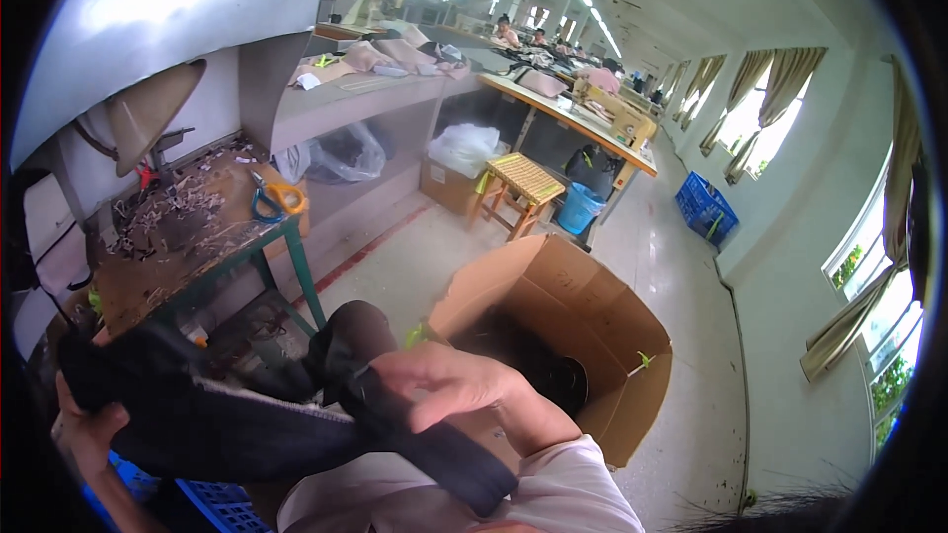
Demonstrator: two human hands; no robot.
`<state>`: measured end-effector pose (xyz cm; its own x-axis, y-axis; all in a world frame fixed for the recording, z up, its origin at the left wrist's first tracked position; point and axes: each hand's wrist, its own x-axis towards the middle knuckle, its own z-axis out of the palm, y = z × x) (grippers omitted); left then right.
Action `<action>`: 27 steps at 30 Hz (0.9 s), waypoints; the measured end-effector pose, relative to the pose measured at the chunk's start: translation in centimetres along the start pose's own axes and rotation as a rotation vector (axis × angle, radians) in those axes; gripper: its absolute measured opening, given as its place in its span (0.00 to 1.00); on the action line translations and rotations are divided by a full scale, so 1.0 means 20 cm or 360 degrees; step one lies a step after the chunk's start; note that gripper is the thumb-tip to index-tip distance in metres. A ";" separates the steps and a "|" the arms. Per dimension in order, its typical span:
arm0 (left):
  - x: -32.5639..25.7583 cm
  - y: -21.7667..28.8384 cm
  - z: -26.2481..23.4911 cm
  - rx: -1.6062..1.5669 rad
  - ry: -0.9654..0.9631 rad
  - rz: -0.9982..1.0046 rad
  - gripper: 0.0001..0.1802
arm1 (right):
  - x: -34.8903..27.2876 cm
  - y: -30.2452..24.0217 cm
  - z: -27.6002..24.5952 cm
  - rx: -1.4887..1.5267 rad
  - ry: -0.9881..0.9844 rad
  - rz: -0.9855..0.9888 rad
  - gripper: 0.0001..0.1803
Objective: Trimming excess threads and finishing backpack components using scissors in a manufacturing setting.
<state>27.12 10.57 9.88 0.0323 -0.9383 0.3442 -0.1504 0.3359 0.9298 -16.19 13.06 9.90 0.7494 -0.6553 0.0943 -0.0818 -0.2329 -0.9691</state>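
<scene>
A long black fabric piece point(267, 429) with a pale stitched edge stretches across in front of my body, and a wide black strap hangs from its right end. My left hand point(91, 429) is closed on its left end at the lower left. My right hand point(444, 387) grips dark folds at the other end, thumb and fingers bent around them; its fingertips are slightly blurred. Just beyond my right hand stands an open cardboard box point(602, 326) with dark pieces point(513, 350) inside.
At left, a green-legged work table point(212, 271) holds scraps and orange-and-blue-handled scissors point(276, 199). A blue basket point(222, 505) sits below my arms. Ahead are a woven-top stool point(523, 178), a blue bin point(581, 207) and sewing tables; a blue crate point(706, 207) stands along the right wall.
</scene>
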 end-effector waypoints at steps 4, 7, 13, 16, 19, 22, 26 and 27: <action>-0.08 0.06 0.05 0.0354 -0.0270 0.0042 0.35 | 0.11 -0.19 0.09 0.0261 0.0606 0.0121 0.14; -0.08 0.04 0.16 0.0619 -0.0072 0.0001 0.29 | 0.22 -0.28 0.14 0.0432 0.0812 -0.0261 0.14; 0.05 -0.06 0.14 0.0133 -0.0171 -0.0218 0.16 | 0.52 -0.02 0.52 -0.1176 -0.0040 -0.0883 0.15; 0.02 -0.29 -0.07 0.0187 0.0223 -0.0133 0.21 | 0.55 0.19 0.63 -0.1425 -0.0242 -0.0930 0.13; -0.06 -0.37 -0.20 -0.0029 0.0368 -0.0072 0.24 | 0.60 0.20 0.53 -0.1137 -0.0225 -0.0963 0.13; -0.18 -0.50 -0.45 -0.0169 0.0405 -0.0214 0.27 | 0.62 0.13 0.32 -0.1161 0.0714 -0.1209 0.13; -0.27 -0.72 -0.71 -0.0310 0.0464 -0.0161 0.32 | 0.64 0.25 0.10 -0.1239 0.0937 -0.0383 0.40; -0.26 -0.74 -0.74 -0.0318 0.0397 -0.0209 0.36 | 0.65 0.33 0.09 -0.0994 0.0829 -0.0278 0.46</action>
<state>43.83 11.72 -3.75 0.2829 -0.9341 0.2180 0.0670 0.2459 0.9670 -5.83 4.34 4.23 0.3978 -0.7857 0.4738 -0.4573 -0.6175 -0.6400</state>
